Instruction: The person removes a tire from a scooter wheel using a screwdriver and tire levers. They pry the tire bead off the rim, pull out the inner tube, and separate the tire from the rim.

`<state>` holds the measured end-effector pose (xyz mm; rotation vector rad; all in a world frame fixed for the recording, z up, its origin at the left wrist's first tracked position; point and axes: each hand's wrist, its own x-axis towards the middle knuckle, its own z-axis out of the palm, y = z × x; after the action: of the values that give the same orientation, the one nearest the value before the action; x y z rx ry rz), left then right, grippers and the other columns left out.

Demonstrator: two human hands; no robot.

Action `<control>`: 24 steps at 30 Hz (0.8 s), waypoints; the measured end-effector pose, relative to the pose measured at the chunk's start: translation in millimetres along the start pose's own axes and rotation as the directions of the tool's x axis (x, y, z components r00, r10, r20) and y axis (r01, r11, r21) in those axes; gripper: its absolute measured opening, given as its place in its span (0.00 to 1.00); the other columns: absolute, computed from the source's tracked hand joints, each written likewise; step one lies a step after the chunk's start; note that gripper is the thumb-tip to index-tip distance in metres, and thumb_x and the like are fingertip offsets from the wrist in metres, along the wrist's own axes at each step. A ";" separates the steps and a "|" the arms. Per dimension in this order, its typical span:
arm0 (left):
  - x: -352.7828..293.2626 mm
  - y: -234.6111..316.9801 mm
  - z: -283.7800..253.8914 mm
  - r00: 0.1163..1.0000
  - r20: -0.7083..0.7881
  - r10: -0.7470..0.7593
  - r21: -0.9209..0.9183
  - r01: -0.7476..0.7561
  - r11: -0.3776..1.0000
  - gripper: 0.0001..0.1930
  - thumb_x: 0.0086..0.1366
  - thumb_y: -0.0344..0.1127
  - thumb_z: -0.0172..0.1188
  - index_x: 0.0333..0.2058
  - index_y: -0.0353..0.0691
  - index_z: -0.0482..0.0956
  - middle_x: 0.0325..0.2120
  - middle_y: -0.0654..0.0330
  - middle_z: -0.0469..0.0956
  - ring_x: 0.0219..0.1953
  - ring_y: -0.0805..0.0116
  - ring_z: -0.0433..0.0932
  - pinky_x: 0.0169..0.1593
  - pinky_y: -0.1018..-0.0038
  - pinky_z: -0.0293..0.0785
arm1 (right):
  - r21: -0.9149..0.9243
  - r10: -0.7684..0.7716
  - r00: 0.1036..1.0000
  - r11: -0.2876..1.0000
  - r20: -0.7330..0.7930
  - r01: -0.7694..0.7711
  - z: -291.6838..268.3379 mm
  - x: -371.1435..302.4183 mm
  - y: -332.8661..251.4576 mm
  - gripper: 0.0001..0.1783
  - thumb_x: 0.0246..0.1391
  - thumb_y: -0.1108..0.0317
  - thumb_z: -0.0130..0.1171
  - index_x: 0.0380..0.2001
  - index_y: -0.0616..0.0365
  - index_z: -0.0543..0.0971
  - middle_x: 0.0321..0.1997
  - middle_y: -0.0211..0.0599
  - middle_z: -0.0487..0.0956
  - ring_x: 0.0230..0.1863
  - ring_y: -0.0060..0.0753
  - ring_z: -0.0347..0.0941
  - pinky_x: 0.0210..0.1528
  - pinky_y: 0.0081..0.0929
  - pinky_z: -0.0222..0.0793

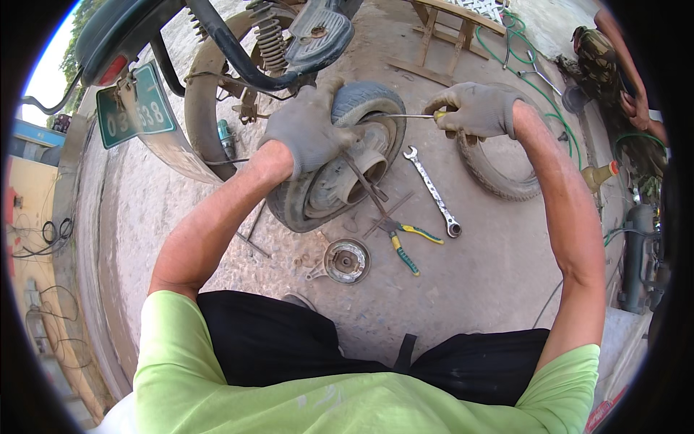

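Note:
A small wheel with a grey-brown tyre (285,206) and a metal hub (365,177) leans in front of me. My left hand (307,130), in a grey glove, grips its tyre, with the thumb over the rim side. From under that thumb a flat metal bar (363,176) slants across the hub; whether the thumb presses it is hidden. My gloved right hand (477,112) is closed around the yellow handle of a screwdriver (408,116). Its shaft points left, and the tip meets the tyre's inner edge at the rim.
Pliers (402,235), a combination wrench (434,192) and a round brake plate (347,261) lie near the wheel. Another tyre (499,173) lies beneath my right hand. An electric scooter (217,65) stands far left, a wooden frame (441,36) beyond; another person's hand (636,108) shows at right.

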<state>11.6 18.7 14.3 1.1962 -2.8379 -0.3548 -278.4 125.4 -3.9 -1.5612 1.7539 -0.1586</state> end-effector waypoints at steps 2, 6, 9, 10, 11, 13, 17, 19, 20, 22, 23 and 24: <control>-2.7 -0.5 -1.4 1.000 0.010 -0.003 -0.006 0.003 1.000 0.51 0.60 0.62 0.71 0.76 0.40 0.66 0.63 0.39 0.77 0.66 0.43 0.77 0.70 0.58 0.72 | -0.003 0.009 0.999 1.000 0.032 -0.009 -12.0 -7.2 -1.8 0.28 0.68 0.62 0.55 0.68 0.57 0.79 0.38 0.34 0.87 0.24 0.24 0.81 0.28 0.27 0.80; -2.0 -1.3 0.7 1.000 -0.005 -0.006 0.009 0.006 1.000 0.51 0.59 0.62 0.71 0.75 0.40 0.67 0.62 0.39 0.77 0.65 0.43 0.78 0.69 0.57 0.73 | -0.040 -0.006 1.000 0.999 0.003 0.006 -19.0 -0.3 -3.2 0.28 0.66 0.63 0.56 0.66 0.58 0.80 0.36 0.34 0.87 0.23 0.23 0.82 0.26 0.26 0.79; -2.4 -4.2 1.6 1.000 -0.021 0.006 0.016 -0.006 1.000 0.50 0.59 0.62 0.71 0.74 0.40 0.68 0.61 0.39 0.78 0.64 0.43 0.79 0.68 0.57 0.74 | -0.006 -0.047 0.998 0.999 0.039 0.047 -13.5 16.7 -4.8 0.28 0.64 0.63 0.58 0.65 0.59 0.81 0.38 0.34 0.87 0.23 0.25 0.82 0.26 0.26 0.79; -2.4 -5.5 2.4 1.000 -0.025 0.009 0.022 -0.009 1.000 0.50 0.59 0.62 0.72 0.74 0.40 0.68 0.61 0.39 0.78 0.64 0.43 0.79 0.68 0.57 0.74 | -0.025 -0.026 0.998 0.999 0.055 0.027 -16.1 20.3 -7.3 0.28 0.63 0.64 0.60 0.65 0.59 0.81 0.37 0.36 0.88 0.23 0.26 0.82 0.26 0.27 0.80; -2.6 -6.7 2.8 1.000 -0.029 0.012 0.028 -0.011 1.000 0.50 0.59 0.61 0.72 0.74 0.40 0.69 0.61 0.39 0.78 0.64 0.43 0.79 0.68 0.57 0.75 | -0.044 -0.005 0.998 0.999 0.070 0.008 -20.8 22.9 -10.9 0.28 0.62 0.64 0.61 0.65 0.59 0.81 0.37 0.38 0.89 0.23 0.27 0.83 0.26 0.29 0.81; -2.5 -7.1 2.7 0.999 -0.035 0.032 0.022 -0.032 0.999 0.50 0.59 0.61 0.72 0.74 0.39 0.69 0.61 0.39 0.78 0.63 0.43 0.80 0.67 0.57 0.75 | -0.078 0.027 0.995 0.997 0.100 -0.020 -32.5 29.8 -18.7 0.29 0.60 0.65 0.63 0.65 0.59 0.82 0.36 0.39 0.90 0.22 0.29 0.84 0.25 0.30 0.82; 1.2 -3.9 -0.2 0.999 -0.010 0.048 0.011 -0.048 0.999 0.49 0.59 0.61 0.72 0.74 0.39 0.69 0.60 0.39 0.78 0.62 0.43 0.80 0.67 0.57 0.76 | -0.114 0.067 0.988 0.992 0.141 -0.051 -54.3 50.6 -24.0 0.28 0.57 0.67 0.64 0.62 0.60 0.84 0.34 0.40 0.90 0.20 0.30 0.83 0.19 0.29 0.78; 1.5 -1.2 -2.9 0.999 0.021 0.036 0.007 -0.036 0.999 0.49 0.59 0.60 0.72 0.74 0.39 0.69 0.60 0.39 0.78 0.62 0.43 0.80 0.67 0.57 0.76 | -0.102 0.094 0.982 0.992 0.163 -0.078 -60.5 60.3 -27.3 0.28 0.54 0.70 0.66 0.60 0.60 0.85 0.33 0.41 0.90 0.20 0.30 0.84 0.15 0.28 0.75; 1.2 -1.4 -3.6 0.999 0.037 0.026 0.008 -0.026 1.000 0.49 0.59 0.60 0.72 0.74 0.39 0.69 0.60 0.39 0.78 0.62 0.42 0.80 0.66 0.56 0.76 | -0.105 0.099 0.980 0.991 0.174 -0.081 -62.6 66.5 -30.5 0.28 0.54 0.70 0.67 0.60 0.61 0.85 0.33 0.41 0.90 0.20 0.30 0.84 0.15 0.28 0.75; 2.0 -6.0 -1.3 0.999 0.030 0.043 0.009 -0.043 0.999 0.49 0.60 0.60 0.72 0.74 0.39 0.69 0.60 0.39 0.77 0.62 0.42 0.80 0.66 0.56 0.76 | -0.111 0.113 0.974 0.990 0.195 -0.092 -68.5 78.0 -34.3 0.28 0.54 0.70 0.67 0.60 0.62 0.85 0.33 0.42 0.90 0.20 0.31 0.84 0.14 0.28 0.75; 2.4 -8.1 -0.8 0.998 0.026 0.054 0.009 -0.054 0.999 0.49 0.60 0.60 0.72 0.74 0.39 0.69 0.61 0.39 0.77 0.62 0.42 0.80 0.66 0.56 0.76 | -0.119 0.129 0.968 0.987 0.215 -0.105 -70.9 83.8 -34.4 0.28 0.54 0.70 0.67 0.60 0.63 0.85 0.34 0.42 0.90 0.20 0.31 0.84 0.15 0.28 0.75; 2.9 -8.9 -1.2 0.998 0.022 0.058 0.009 -0.059 0.998 0.49 0.60 0.60 0.72 0.74 0.39 0.68 0.61 0.38 0.77 0.62 0.42 0.80 0.66 0.56 0.76 | -0.099 0.108 0.970 0.991 0.219 -0.088 -71.0 83.5 -31.6 0.28 0.54 0.70 0.67 0.60 0.63 0.85 0.34 0.42 0.90 0.20 0.30 0.84 0.15 0.28 0.75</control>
<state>16.0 10.5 13.2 1.1150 -2.8892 -0.3545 -292.4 16.1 25.4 -1.4875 1.6739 0.1416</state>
